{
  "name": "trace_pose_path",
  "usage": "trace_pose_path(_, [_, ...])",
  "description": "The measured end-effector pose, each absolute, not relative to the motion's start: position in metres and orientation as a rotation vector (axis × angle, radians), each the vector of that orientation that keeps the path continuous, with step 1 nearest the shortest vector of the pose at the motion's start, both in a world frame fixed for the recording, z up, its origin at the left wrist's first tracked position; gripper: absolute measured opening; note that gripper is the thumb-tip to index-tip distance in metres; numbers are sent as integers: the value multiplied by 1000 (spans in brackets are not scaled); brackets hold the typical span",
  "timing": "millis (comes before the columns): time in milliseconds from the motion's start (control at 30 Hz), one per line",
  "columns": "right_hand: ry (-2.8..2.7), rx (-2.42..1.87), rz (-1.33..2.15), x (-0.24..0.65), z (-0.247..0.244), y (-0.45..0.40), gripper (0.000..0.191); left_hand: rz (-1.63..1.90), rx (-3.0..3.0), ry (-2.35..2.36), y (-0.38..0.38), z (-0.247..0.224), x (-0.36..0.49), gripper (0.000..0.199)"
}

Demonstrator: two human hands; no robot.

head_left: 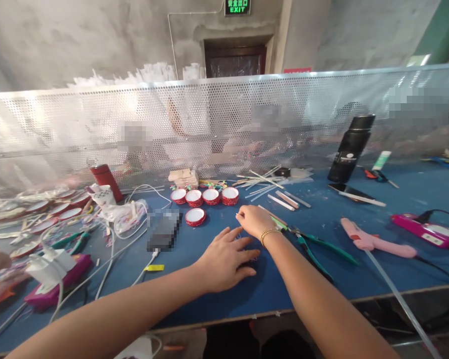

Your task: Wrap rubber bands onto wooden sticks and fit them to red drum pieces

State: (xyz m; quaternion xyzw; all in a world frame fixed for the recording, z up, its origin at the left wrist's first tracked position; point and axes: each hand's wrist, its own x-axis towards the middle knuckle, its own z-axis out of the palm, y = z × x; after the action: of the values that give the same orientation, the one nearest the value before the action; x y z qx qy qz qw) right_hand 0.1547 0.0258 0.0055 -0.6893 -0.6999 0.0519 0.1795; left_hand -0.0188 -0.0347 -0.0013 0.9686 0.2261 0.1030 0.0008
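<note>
On the blue counter (269,294) our two hands are close together, near the middle. Our right hand (255,221) is the one a bit farther from us. Its grip is narrow, with the fingertips pinched on a small white bit (237,214). That bit is too tiny for us to say what it is or which way its long side points. Our left hand (224,260) lies palm down, just nearer to us. Its grip is wide, with the fingers spread and pointing to the right. Some thin purple strands (255,258) show past its fingers, and most of them are covered, so we cannot tell which way they run. The white bit is on the far side of the left fingers, and the strands are on the near side of the right hand, so the left hand is nearer to the strands. To the left of the pinch we see a lone red-rimmed white disc (195,216), apart from both hands. Green-handled pliers (331,248) lie just right of our right arm, with their handles slanting back toward us. Farther right is a pink glue gun (366,240), well apart from our hands.
</note>
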Motion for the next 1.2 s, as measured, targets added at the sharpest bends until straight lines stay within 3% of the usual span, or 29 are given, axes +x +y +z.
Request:
trace_pose_path(167, [-1993, -1927, 112, 155, 4, 27, 23, 422, 3015, 721, -34, 5, -18, 44])
trace_pose_path(267, [-2005, -1905, 96, 152, 4, 28, 23, 597, 3036, 706, -19, 28, -23, 20])
trace_pose_path(400, [-2005, -1893, 82, 148, 3, 25, 23, 785, 3058, 915, 26, 58, -50, 17])
trace_pose_path(467, [-2005, -1886, 81, 146, 4, 23, 23, 851, 3013, 1195, 49, 64, -69, 24])
trace_pose_path(600, [-2005, -1858, 73, 143, 4, 20, 22, 615, 2918, 1620, 73, 58, -99, 16])
trace_pose_path(767, [-2003, -1813, 70, 141, 3, 19, 18, 321, 2941, 1628, 77, 34, -102, 14])
trace_pose_path(1100, [-1948, -1679, 249, 138, 6, 14, 18, 426, 2951, 1655, 78, 30, -99, 14])
trace_pose_path(1200, [-1866, -1578, 398, 135, 4, 15, 22, 553, 3041, 1462, 69, 35, -91, 13])
